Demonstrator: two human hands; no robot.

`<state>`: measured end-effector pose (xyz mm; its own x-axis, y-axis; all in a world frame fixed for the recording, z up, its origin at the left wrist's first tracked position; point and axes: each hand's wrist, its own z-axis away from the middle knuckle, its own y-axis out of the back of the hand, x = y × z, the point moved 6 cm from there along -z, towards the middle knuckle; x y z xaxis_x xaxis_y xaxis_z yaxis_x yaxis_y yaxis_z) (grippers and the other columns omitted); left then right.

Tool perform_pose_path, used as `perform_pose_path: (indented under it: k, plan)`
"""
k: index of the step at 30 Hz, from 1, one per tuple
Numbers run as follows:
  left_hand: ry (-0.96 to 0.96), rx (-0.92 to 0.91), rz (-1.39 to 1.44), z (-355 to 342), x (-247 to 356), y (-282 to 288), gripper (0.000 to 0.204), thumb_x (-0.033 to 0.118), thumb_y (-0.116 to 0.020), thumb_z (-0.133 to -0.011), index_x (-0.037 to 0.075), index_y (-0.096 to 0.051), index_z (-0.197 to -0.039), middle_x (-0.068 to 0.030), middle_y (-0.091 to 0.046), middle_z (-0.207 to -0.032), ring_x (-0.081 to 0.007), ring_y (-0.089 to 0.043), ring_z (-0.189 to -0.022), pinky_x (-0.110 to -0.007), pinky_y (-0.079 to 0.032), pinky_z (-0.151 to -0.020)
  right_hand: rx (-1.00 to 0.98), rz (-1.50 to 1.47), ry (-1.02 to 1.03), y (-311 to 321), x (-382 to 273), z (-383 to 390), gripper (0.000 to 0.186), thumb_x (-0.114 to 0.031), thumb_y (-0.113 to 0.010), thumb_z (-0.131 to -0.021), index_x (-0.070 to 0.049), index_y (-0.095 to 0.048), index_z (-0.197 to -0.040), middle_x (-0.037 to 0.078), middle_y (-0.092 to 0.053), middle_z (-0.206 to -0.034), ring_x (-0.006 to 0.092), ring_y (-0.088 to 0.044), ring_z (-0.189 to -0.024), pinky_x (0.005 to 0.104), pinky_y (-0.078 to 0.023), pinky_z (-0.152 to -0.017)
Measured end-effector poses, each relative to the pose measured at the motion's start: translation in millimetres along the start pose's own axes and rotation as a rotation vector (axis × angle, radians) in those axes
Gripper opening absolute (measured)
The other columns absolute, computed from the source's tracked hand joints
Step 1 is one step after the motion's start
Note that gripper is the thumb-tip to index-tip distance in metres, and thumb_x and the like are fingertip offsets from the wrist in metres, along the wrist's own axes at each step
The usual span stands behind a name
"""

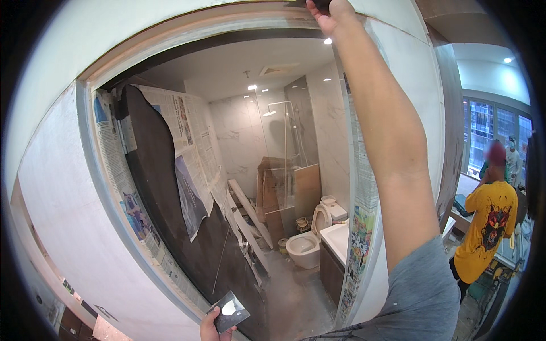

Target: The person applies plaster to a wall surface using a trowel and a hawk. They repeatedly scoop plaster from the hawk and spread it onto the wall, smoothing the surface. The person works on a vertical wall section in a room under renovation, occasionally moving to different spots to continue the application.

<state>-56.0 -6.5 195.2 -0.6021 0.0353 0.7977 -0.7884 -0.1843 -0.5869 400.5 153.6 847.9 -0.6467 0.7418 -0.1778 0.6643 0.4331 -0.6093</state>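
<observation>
Low in the view, my left hand (pixel 211 328) is closed on the edge of a flat dark plate (pixel 236 319), which bears a dab of white putty (pixel 228 307). My right arm reaches up across the picture, and my right hand (pixel 336 17) is closed round a dark flat tool (pixel 319 4) at the top edge. Most of that tool is cut off, so its exact kind does not show. The hand is up against the top of the door frame (pixel 227 17), by the white wall above it.
Newspaper (pixel 185 122) partly covers a dark door (pixel 153 153) opening into a bathroom. Inside are a toilet (pixel 304 243), a basin (pixel 336 238), cardboard (pixel 272 190) and leaning boards (pixel 250 213). Right of the doorway, a person in a yellow shirt (pixel 490 227) stands near another person (pixel 512 159).
</observation>
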Motion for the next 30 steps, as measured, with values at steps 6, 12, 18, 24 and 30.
perform_pose_path:
  k: [6, 12, 18, 24, 30]
  plan:
    - [0.004, 0.011, -0.018, -4, 0, 4, 0.040, 0.022, -0.060, -0.098, -0.001, -0.063, -0.131, -0.0101, -0.071, -0.120, -0.0222, -0.068, -0.105, -0.032, -0.054, -0.088, -0.044, -0.075, 0.099, 22, -18, 7, 0.020, -0.006, -0.047, -0.098, 0.007, -0.049, -0.112, 0.021, -0.057, -0.107, 0.0304, -0.062, -0.085, 0.0367, -0.063, -0.064]
    - [0.038, -0.031, -0.046, -1, 1, -2, 0.039, 0.021, -0.060, -0.098, -0.001, -0.063, -0.130, -0.0097, -0.071, -0.118, -0.0214, -0.068, -0.103, -0.032, -0.054, -0.086, 0.015, 0.043, 0.142, 64, 8, 36, 0.030, -0.004, -0.051, -0.093, 0.008, -0.048, -0.120, 0.022, -0.056, -0.113, 0.0336, -0.063, -0.091, 0.0434, -0.064, -0.071]
    - [0.019, -0.025, -0.012, -4, -5, 0, 0.040, 0.021, -0.060, -0.098, 0.000, -0.062, -0.132, -0.0085, -0.071, -0.120, -0.0196, -0.068, -0.104, -0.031, -0.053, -0.086, 0.042, 0.012, 0.155, 63, 16, 25, 0.030, -0.002, -0.050, -0.093, 0.008, -0.047, -0.121, 0.023, -0.054, -0.116, 0.0348, -0.063, -0.093, 0.0449, -0.065, -0.070]
    - [0.019, 0.012, 0.010, 0, -5, 6, 0.041, 0.019, -0.060, -0.098, -0.003, -0.061, -0.132, -0.0119, -0.069, -0.124, -0.0242, -0.065, -0.113, -0.036, -0.051, -0.098, 0.081, 0.036, 0.128, 50, 14, 13, 0.031, -0.003, -0.051, -0.093, 0.008, -0.047, -0.123, 0.022, -0.052, -0.119, 0.0361, -0.061, -0.095, 0.0453, -0.065, -0.071]
    - [-0.001, -0.012, 0.020, 3, -4, 6, 0.041, 0.018, -0.061, -0.098, -0.004, -0.061, -0.132, -0.0133, -0.068, -0.126, -0.0256, -0.064, -0.116, -0.038, -0.049, -0.104, 0.003, 0.061, 0.080, 29, -4, -19, 0.020, -0.004, -0.045, -0.097, 0.007, -0.048, -0.114, 0.023, -0.057, -0.108, 0.0321, -0.062, -0.088, 0.0389, -0.063, -0.065]
